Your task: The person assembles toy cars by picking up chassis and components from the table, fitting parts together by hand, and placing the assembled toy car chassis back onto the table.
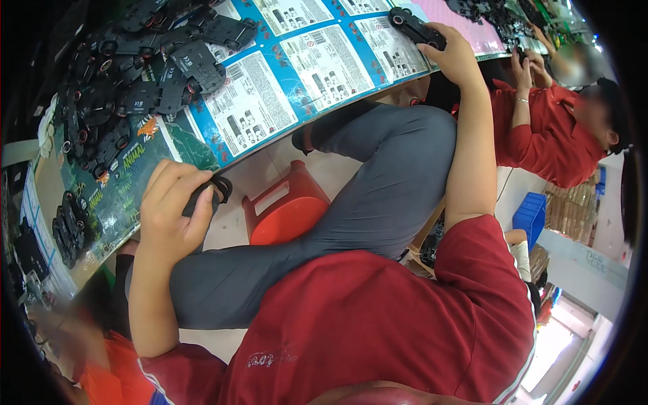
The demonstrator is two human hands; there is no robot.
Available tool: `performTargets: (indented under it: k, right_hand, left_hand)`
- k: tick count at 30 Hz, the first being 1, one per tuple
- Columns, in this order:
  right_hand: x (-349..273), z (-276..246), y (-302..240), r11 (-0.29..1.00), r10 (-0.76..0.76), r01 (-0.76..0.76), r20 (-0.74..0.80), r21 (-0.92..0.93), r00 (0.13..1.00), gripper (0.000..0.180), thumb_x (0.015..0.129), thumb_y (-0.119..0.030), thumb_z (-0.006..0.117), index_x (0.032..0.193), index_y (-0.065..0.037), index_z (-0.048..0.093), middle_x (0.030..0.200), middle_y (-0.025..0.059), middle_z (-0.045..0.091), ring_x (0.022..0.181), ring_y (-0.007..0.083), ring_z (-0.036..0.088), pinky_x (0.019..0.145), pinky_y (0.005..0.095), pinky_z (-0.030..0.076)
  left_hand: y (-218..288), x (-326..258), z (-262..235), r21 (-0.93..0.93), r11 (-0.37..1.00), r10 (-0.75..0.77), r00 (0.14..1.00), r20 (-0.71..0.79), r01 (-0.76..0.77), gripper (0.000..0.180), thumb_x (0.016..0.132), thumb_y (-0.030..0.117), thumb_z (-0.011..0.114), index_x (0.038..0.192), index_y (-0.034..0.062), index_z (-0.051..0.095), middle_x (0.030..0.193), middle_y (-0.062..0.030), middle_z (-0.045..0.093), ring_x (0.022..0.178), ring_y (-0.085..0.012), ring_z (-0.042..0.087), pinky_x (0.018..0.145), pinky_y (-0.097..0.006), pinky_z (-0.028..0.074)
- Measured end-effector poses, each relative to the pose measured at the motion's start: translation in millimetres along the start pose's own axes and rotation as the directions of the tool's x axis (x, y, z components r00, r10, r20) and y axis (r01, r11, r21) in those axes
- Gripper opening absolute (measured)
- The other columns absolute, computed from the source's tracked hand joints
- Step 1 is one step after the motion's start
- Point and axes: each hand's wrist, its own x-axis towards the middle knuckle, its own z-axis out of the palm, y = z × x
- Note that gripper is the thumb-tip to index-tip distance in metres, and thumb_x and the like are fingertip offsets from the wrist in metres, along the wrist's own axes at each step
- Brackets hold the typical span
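My left hand (172,206) is closed around a small black plastic chassis part (210,192) at the near edge of the table. My right hand (453,55) reaches far over the table and grips another black chassis part (415,27) that lies on the printed cardboard sheets (297,74). A big heap of similar black chassis parts (145,64) is piled on the table's left side. Both arms wear short red sleeves, and my crossed leg in grey trousers lies between them.
A red plastic stool (287,209) stands on the floor under the table edge. Another person in a red shirt (550,131) sits to the right, hands at the table. A smaller stack of black parts (67,229) sits near left. A blue crate (530,216) stands at right.
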Motion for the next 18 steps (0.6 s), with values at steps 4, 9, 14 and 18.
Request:
performTargets:
  k: [4,9,14,18]
  right_hand:
    - [1,-8,-3,0.975,0.218,-0.215,0.034,-0.062,0.975,0.058,0.080,-0.026,0.084,0.131,-0.005,0.066,0.127,0.0218,0.067,0.116,0.0335,0.066,0.099,0.0395,0.051]
    - [4,9,9,0.993,0.014,-0.024,-0.084,-0.119,0.996,0.060,0.079,-0.029,0.087,0.130,-0.006,0.066,0.118,0.0215,0.068,0.111,0.0390,0.066,0.097,0.0436,0.052]
    - [-1,2,9,0.995,0.083,-0.086,-0.041,-0.054,0.996,0.064,0.078,-0.031,0.087,0.132,-0.004,0.065,0.120,0.0271,0.066,0.114,0.0418,0.065,0.099,0.0452,0.052]
    - [4,7,-2,0.993,0.096,-0.097,-0.028,-0.070,0.995,0.069,0.078,-0.037,0.086,0.130,0.002,0.065,0.118,0.0298,0.068,0.110,0.0426,0.067,0.096,0.0457,0.053]
  left_hand:
    - [4,-3,3,-0.013,1.000,-0.007,1.000,0.021,0.007,0.023,0.077,-0.003,0.073,0.099,-0.0022,0.069,0.092,-0.0157,0.065,0.081,-0.0334,0.063,0.071,-0.040,0.051]
    - [3,-5,2,-0.025,0.999,-0.019,0.999,0.041,0.020,0.021,0.078,-0.002,0.072,0.099,-0.0022,0.069,0.092,-0.0159,0.065,0.082,-0.0340,0.063,0.072,-0.040,0.052]
    - [4,-3,5,-0.054,0.998,-0.028,0.998,0.060,0.031,0.020,0.080,-0.001,0.071,0.100,-0.0019,0.069,0.093,-0.0161,0.065,0.084,-0.0345,0.063,0.074,-0.040,0.052]
    - [6,-6,9,-0.121,0.987,-0.096,0.994,0.059,0.103,0.019,0.082,0.001,0.071,0.100,-0.0013,0.069,0.094,-0.0152,0.066,0.085,-0.0350,0.064,0.076,-0.041,0.052]
